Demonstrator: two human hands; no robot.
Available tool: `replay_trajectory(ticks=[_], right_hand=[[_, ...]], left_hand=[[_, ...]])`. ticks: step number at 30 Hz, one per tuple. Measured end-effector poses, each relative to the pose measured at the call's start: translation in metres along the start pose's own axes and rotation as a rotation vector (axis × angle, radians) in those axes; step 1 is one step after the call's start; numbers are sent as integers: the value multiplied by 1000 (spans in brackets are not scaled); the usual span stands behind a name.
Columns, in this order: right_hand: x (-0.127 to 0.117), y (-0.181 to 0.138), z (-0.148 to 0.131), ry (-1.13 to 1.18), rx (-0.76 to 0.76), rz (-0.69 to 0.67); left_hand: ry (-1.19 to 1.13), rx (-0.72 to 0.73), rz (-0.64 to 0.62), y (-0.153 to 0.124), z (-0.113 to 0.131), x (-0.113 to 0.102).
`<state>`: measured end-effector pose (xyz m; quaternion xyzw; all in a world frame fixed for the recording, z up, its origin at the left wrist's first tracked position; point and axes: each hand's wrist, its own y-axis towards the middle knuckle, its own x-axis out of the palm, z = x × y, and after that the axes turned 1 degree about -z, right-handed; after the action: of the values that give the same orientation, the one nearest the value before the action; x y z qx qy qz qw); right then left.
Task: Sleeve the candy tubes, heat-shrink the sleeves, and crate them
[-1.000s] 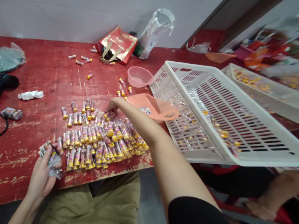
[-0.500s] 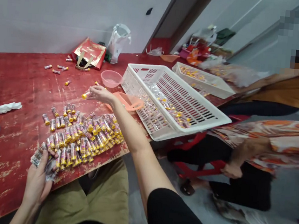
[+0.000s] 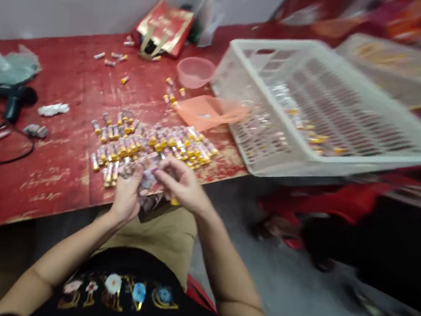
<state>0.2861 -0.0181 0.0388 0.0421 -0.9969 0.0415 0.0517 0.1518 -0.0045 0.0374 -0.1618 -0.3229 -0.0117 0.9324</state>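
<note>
My left hand (image 3: 127,197) is closed on a small bunch of printed clear plastic wrappers (image 3: 127,170), thumb on top, at the table's front edge. Close beside it, my right hand (image 3: 183,185) has its thumb and forefinger pinched at the wrappers' right side. A yellow cap (image 3: 174,201) pokes out under the right palm, apparently a small tube held there; motion blur hides the rest. Just beyond both hands lie rows of small clear tubes (image 3: 126,145) with yellow caps and printed wraps.
An orange tray (image 3: 200,112) and a pink bowl (image 3: 196,72) stand behind the tubes. On the right is a big white slotted crate (image 3: 248,156) with tubes inside. A hair dryer (image 3: 13,101), crumpled tissue (image 3: 53,109) and red bag (image 3: 165,29) lie farther off. Another person's dark-clad leg (image 3: 381,244) is at right.
My right hand has come back from near the orange tray with a tube and now meets my left hand at the wrappers. The view has swung and come closer to the table.
</note>
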Motion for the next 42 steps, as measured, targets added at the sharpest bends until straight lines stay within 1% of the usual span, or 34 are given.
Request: replay_trajectory(ticks=[2, 4, 7, 10, 15, 19, 21, 23, 25, 27, 29, 31, 34, 35, 36, 37, 38, 40, 42], right_hand=[[-12, 3, 2, -6, 2, 27], [-18, 6, 3, -26, -35, 47], [-17, 6, 4, -96, -106, 51], [-13, 8, 6, -174, -143, 23], [-16, 11, 14, -204, -166, 33], [-15, 9, 16, -227, -181, 23], [-12, 9, 15, -210, -182, 0], [-8, 10, 15, -170, -154, -24], [-3, 7, 19, -102, -83, -10], [4, -5, 29, -22, -1, 9], [15, -31, 46, 39, 68, -22], [28, -68, 68, 125, 160, -129], [46, -125, 99, 379, 356, -294], [49, -137, 105, 443, 420, -312], [51, -145, 108, 487, 467, -288], [51, -147, 107, 505, 493, -226], [49, -145, 103, 497, 492, -131], [43, -129, 88, 405, 395, 77], [36, -108, 70, 230, 218, 236]], left_hand=[[6, -7, 2, 1, -2, -6], [25, -1, 11, 0, -2, -13], [39, -31, -38, -3, -2, -17], [50, -77, -75, -4, -4, -16], [69, 36, 36, 2, -4, -18], [104, -11, 61, 3, -8, -18], [149, 4, 96, 3, -13, -16], [166, 42, 136, 4, -18, -12], [141, 45, 151, 7, -20, -9], [95, -8, 139, 10, -17, -9], [52, -86, 125, 13, -10, -12], [22, -133, 129, 16, -3, -17], [8, -153, 157, 18, 5, -24], [5, -164, 162, 19, 6, -26], [0, -182, 163, 19, 6, -27], [-10, -205, 160, 19, 5, -27], [-26, -229, 152, 19, 5, -27], [-58, -271, 132, 17, 2, -25], [-67, -311, 115, 14, 1, -21]])
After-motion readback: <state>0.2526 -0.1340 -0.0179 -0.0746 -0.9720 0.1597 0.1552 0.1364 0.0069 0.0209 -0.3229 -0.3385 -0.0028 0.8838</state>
